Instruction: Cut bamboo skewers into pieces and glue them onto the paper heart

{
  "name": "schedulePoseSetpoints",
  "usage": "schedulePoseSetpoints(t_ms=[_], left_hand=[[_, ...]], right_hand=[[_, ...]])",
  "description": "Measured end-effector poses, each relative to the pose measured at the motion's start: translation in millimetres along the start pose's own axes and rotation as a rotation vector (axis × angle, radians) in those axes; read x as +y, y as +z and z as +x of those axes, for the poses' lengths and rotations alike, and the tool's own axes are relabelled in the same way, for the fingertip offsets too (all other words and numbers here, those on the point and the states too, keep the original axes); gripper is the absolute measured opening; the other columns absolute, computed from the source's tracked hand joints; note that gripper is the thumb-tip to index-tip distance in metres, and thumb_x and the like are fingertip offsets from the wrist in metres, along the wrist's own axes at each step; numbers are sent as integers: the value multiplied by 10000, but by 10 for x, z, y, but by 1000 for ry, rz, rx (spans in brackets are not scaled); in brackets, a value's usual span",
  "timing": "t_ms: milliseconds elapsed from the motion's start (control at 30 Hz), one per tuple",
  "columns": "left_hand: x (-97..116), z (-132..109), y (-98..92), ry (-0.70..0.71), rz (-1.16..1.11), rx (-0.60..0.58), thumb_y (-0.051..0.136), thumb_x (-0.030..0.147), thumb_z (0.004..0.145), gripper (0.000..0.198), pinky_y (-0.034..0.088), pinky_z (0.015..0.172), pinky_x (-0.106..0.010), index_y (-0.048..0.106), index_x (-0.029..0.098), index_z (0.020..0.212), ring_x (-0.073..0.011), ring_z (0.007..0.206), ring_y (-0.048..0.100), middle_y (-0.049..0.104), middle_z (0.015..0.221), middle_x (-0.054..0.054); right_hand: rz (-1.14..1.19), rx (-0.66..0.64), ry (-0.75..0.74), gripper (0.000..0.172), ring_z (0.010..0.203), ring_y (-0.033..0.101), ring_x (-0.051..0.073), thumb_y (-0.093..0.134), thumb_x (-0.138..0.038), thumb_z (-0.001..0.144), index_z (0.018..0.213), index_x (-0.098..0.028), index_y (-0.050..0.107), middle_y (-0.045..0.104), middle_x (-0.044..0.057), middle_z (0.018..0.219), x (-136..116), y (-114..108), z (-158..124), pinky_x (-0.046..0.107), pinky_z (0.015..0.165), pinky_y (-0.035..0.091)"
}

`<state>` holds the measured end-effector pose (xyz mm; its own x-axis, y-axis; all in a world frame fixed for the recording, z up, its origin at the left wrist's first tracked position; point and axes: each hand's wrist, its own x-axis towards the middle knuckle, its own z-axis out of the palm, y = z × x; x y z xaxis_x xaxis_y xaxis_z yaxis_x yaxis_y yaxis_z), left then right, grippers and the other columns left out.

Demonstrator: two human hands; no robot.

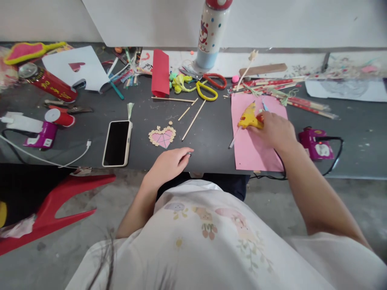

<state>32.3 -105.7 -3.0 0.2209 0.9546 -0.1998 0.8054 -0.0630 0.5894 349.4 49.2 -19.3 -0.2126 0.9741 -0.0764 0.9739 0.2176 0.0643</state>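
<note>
My right hand (278, 129) is closed around a yellow hot glue gun (249, 117) over a sheet of pink paper (256, 149). A clear glue stick (233, 139) pokes out of the gun toward the table's front. At the table's front edge, my left hand (171, 164) has thumb and forefinger pinched together. Something small and dark shows at those fingertips, too small to name. Just beyond the left hand lies a pink heart (162, 139), rimmed with small pale pieces and crossed by thin dark lines. Two loose pale pieces (170, 123) sit by its top edge.
Thin wooden sticks (193, 121) lie beyond the heart, near yellow-and-red scissors (207, 94). A bottle (210, 36) stands behind. On the left are a phone (116, 143), a white cable (78, 159) and a red can (50, 84). A purple plug adapter (316, 145) lies right.
</note>
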Motion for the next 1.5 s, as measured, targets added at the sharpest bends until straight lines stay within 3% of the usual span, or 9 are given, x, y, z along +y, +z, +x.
schedulePoseSetpoints(t_ms=[100, 200, 333, 467, 633, 1067, 1500], left_hand=[[9, -16, 11, 16, -3, 1, 367, 291, 922, 336, 476, 752, -274, 590, 268, 1173, -153, 894, 650, 691, 1084, 3], [-8, -58, 19, 0, 30, 13, 356, 301, 926, 348, 476, 746, -279, 587, 255, 1182, -172, 902, 656, 694, 1081, -8], [-79, -131, 41, -58, 108, 60, 362, 302, 927, 338, 470, 745, -279, 595, 255, 1167, -189, 937, 661, 697, 1089, -4], [-212, -187, 73, -127, 201, 213, 388, 307, 924, 302, 454, 735, -275, 630, 255, 1098, -193, 966, 657, 702, 1073, 2], [-378, -165, 99, -194, 245, 357, 411, 338, 921, 284, 436, 708, -272, 663, 247, 1013, -183, 938, 662, 717, 1022, -7], [-515, 43, 107, -268, 271, 359, 403, 357, 918, 296, 377, 608, -280, 671, 242, 965, -196, 853, 658, 721, 931, -37], [-564, 99, 68, -244, 340, 327, 362, 395, 931, 356, 326, 571, -278, 675, 229, 901, -193, 797, 654, 718, 890, -49]], right_hand=[[-86, 17, -76, 602, 853, 583, 290, 540, -592, 769, 1140, -118, 550, 641, 215, 1016, -35, -153, -48, 330, 611, 276], [-58, 49, -104, 469, 815, 599, 267, 517, -478, 826, 1163, -152, 543, 660, 186, 1023, -220, -334, -76, 318, 598, 279], [29, -29, -376, 350, 794, 609, 230, 394, -383, 901, 1155, -200, 550, 696, 98, 960, -783, -469, -30, 293, 613, 307], [70, -51, -703, 322, 818, 624, 214, 338, -319, 924, 1112, -238, 585, 702, 64, 944, -1412, -440, 39, 282, 597, 305], [43, -80, -866, 349, 793, 631, 199, 358, -237, 898, 1153, -280, 594, 707, 47, 936, -1864, -334, 85, 277, 563, 266], [14, -114, -905, 384, 753, 621, 182, 372, -228, 888, 1189, -332, 585, 699, 37, 903, -2033, -195, 112, 273, 541, 237], [-53, -129, -966, 338, 693, 610, 179, 389, -218, 903, 1169, -291, 583, 678, 38, 813, -2054, -230, 119, 278, 518, 195]])
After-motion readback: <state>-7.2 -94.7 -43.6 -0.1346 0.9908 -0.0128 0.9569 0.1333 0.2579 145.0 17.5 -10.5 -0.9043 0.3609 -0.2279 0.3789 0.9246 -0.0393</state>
